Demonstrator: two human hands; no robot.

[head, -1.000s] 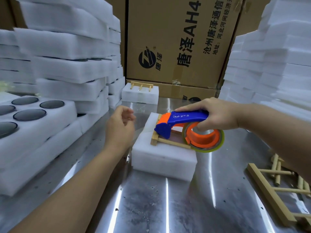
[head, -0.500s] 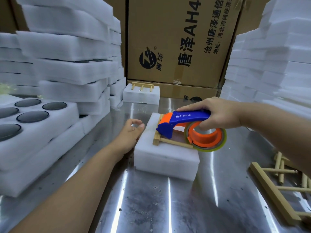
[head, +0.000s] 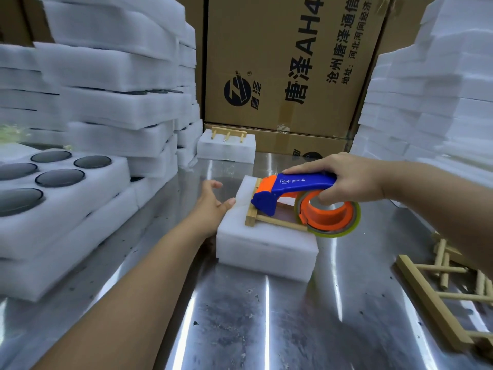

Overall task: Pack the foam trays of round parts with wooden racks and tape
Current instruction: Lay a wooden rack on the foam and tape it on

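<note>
In foam tray [head: 106, 182], round parts [head: 60, 177] (dark)

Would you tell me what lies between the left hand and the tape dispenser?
In the head view, only the foam block's bare top and the wooden rack's end rail.

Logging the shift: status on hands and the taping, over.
Right hand grips tape dispenser, nose on wooden rack. Left hand open, touching foam block. Nothing blocking.
</note>
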